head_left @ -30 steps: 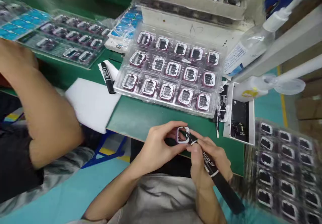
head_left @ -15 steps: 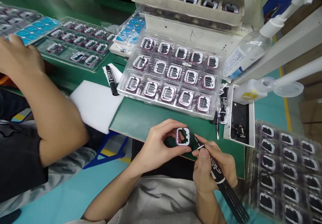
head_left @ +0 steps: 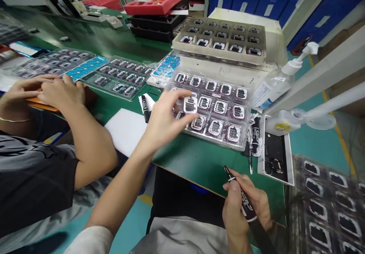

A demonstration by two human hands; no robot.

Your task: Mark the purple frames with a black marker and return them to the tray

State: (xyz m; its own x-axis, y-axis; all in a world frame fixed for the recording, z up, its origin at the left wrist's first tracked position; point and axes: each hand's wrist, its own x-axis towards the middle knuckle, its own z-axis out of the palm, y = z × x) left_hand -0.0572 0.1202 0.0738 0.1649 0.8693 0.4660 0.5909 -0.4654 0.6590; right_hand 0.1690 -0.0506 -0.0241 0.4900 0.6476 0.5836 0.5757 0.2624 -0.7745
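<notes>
My left hand [head_left: 165, 119] is raised over the left part of a clear plastic tray [head_left: 242, 138], pinching a small square frame [head_left: 190, 105] by its edges between thumb and fingers. The frame has a white face, rounded corners and a cut-out middle. Several like frames sit in the tray's pockets; my hand hides some at the left. Lower right, my right hand [head_left: 248, 200] grips a black marker pen [head_left: 245, 202] near its front, its dark tip pointing up and left above the green table [head_left: 185, 155]. The pen's tip touches nothing.
Behind stands a beige tray [head_left: 218, 56] of frames. A pump bottle [head_left: 273, 83], a white box [head_left: 289, 166] and another marker [head_left: 255, 134] are at right. White foam [head_left: 125, 130] and a capped marker [head_left: 145, 109] lie left. A co-worker's arm [head_left: 94, 147] is close at left.
My left hand has carried the frame forward and up, from near the pen to over the clear tray. My right hand keeps the marker near the table edge. The head view has tilted up.
</notes>
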